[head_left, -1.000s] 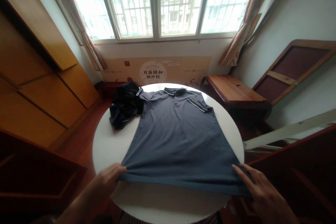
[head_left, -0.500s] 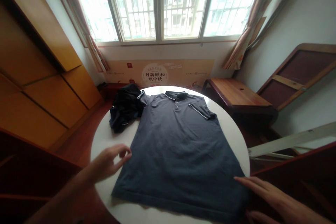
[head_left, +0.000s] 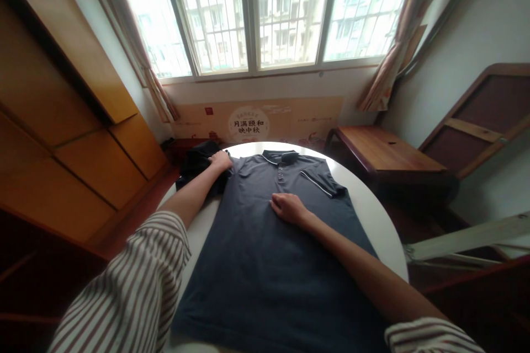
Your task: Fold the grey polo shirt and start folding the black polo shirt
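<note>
A dark grey-blue polo shirt (head_left: 265,265) lies spread out front up, its collar at the far side. The sleeve on the right is folded in over the chest, showing its white-striped cuff. My left hand (head_left: 221,160) reaches to the far left, its fingers closed on the other sleeve, which it mostly covers. Beside and partly behind that hand is a crumpled black garment (head_left: 194,164). Over the middle of the shirt's chest is my right hand (head_left: 287,208), fingers curled in, with nothing visible in them. Whether it touches the cloth I cannot tell.
The shirt rests on a round white table (head_left: 389,231). Beyond it stand a low wooden table (head_left: 385,149) at right and a printed board (head_left: 306,116) under the window. Wooden cabinets (head_left: 99,160) line the left side.
My left hand has gone forward from the shirt's left edge to the far left sleeve and closed there. My right hand has moved from the lower right corner to above the chest and curled.
</note>
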### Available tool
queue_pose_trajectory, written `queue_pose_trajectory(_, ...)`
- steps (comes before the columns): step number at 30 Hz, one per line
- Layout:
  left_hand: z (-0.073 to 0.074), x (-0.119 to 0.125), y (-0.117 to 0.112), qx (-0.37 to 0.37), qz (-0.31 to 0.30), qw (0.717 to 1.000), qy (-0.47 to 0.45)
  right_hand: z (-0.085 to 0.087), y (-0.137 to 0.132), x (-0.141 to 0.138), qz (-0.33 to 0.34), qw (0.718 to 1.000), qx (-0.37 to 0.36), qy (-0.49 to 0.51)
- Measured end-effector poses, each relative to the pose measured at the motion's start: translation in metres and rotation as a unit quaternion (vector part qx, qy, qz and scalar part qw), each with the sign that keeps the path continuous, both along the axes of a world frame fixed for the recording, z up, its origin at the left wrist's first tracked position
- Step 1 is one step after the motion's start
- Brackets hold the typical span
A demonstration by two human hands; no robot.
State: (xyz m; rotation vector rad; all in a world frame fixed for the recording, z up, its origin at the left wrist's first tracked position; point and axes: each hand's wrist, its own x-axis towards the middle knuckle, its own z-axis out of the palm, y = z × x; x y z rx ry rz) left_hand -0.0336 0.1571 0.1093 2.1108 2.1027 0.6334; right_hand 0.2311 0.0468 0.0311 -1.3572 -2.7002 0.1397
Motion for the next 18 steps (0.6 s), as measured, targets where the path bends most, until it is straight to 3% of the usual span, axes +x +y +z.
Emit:
queue_pose_trajectory(3, -0.007, -0.009, 0.008, -0.016, 0.089, 0.996, 0.024, -0.011, -0.004, 0.005, -0.005, 1.0, 0.012, 0.023)
queue_pose_trajectory(7, -0.004, -0.009, 0.011, 0.008, 0.093, 0.995, 0.038, -0.014, -0.003, 0.005, 0.003, 0.999, 0.014, 0.039)
queue_pose_trajectory(10, -0.007, 0.01, 0.005, 0.054, 0.028, 0.997, 0.044, -0.015, -0.001, 0.005, 0.008, 0.999, 0.017, 0.045)
queue_pose_trajectory(12, -0.018, 0.028, -0.002, 0.053, -0.083, 0.994, 0.045, -0.016, -0.001, 0.005, 0.009, 0.999, 0.02, 0.047)
queue_pose_trajectory(14, -0.034, 0.045, -0.008, 0.009, -0.2, 0.979, 0.039, -0.017, -0.001, 0.006, 0.01, 0.998, 0.023, 0.05)
queue_pose_trajectory(15, -0.042, 0.051, -0.008, -0.017, -0.23, 0.972, 0.033, -0.017, 0.0, 0.006, 0.01, 0.998, 0.025, 0.051)
queue_pose_trajectory(16, -0.049, 0.055, -0.006, -0.039, -0.235, 0.971, 0.027, -0.017, 0.0, 0.007, 0.01, 0.998, 0.025, 0.052)
queue_pose_trajectory(18, -0.059, 0.055, 0.003, -0.054, -0.185, 0.981, 0.022, -0.018, 0.0, 0.007, 0.009, 0.998, 0.026, 0.054)
